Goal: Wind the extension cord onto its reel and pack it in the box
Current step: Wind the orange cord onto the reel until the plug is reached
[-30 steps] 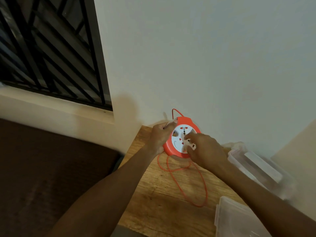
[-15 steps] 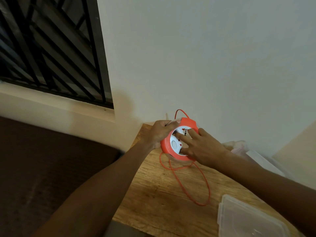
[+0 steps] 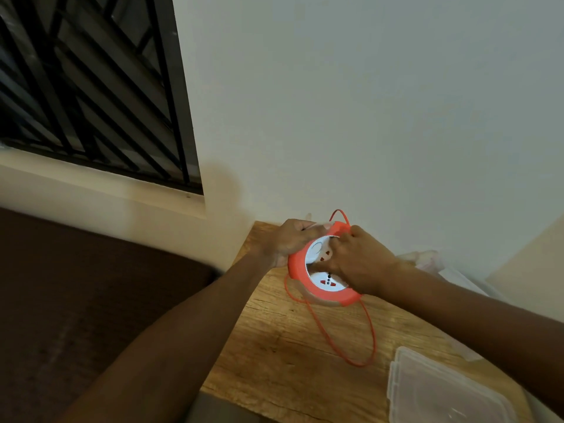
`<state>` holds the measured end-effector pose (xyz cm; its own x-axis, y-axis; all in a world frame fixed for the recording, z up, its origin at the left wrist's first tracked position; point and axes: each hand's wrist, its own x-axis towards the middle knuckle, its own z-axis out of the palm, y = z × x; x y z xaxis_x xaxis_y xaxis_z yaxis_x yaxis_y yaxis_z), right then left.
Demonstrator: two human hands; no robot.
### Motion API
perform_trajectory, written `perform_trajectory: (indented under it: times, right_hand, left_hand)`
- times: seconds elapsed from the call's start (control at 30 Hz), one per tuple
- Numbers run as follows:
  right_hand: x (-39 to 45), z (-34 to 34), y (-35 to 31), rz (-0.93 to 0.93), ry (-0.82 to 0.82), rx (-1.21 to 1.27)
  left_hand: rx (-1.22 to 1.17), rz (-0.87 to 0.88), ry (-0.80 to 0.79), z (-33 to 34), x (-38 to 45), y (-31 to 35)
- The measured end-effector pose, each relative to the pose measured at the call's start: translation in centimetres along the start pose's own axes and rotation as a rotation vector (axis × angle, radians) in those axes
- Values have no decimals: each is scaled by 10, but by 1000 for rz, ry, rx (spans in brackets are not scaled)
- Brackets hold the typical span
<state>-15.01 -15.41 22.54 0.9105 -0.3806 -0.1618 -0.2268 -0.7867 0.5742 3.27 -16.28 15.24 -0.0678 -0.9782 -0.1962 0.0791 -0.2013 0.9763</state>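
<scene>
An orange round reel (image 3: pixel 300 271) with a white socket face is held tilted above the wooden table (image 3: pixel 280 361). My left hand (image 3: pixel 290 242) grips its far left rim. My right hand (image 3: pixel 357 261) lies over the white face, fingers pressed on the centre. A thin orange cord (image 3: pixel 341 352) hangs from the reel in a loose loop on the table, and a small loop sticks up behind the reel near the wall. A clear plastic box (image 3: pixel 457 282) stands behind my right forearm, mostly hidden.
A clear plastic lid (image 3: pixel 433 389) lies at the table's front right. The table stands against a white wall, with a barred window (image 3: pixel 91 87) at the upper left and a dark brown surface (image 3: pixel 76 300) to the left, below the table's edge.
The white face has turned under my right hand, with the sockets in a new position. The reel now tilts more toward me. The loose loop on the table is a little shorter.
</scene>
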Motion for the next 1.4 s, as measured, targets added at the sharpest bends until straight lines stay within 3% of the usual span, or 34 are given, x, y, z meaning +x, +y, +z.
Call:
perform_trajectory:
  times: [0.13, 0.3, 0.43, 0.5, 0.6, 0.7, 0.83, 0.97, 1.17, 1.4]
  right_hand:
    - [-7, 8, 2, 174, 81, 182]
    - [-3, 41, -9, 703, 196, 510]
    - [8, 51, -11, 1042, 251, 1009]
    - [11, 52, -10, 1115, 262, 1198]
    - [2, 47, -12, 1027, 306, 1017]
    - [-16, 37, -3, 709, 356, 569]
    - [-30, 28, 19, 205, 158, 345]
    - [-34, 25, 28, -54, 110, 179]
    - [-25, 17, 16, -107, -15, -25]
    - [-7, 2, 17, -99, -26, -70]
  left_hand:
    - [-103, 53, 59, 8, 3, -4]
    - [-229, 151, 274, 35, 7, -6]
    - [-211, 206, 395, 53, 9, -2]
    - [-194, 197, 409, 55, 10, -1]
    - [-229, 147, 382, 48, 10, 0]
    - [-186, 121, 331, 34, 8, 5]
    - [-121, 123, 228, 21, 4, 9]
    - [-15, 104, 122, 16, 7, 10]
    - [-5, 79, 54, 18, 10, 8]
    - [18, 77, 21, 16, 11, 9]
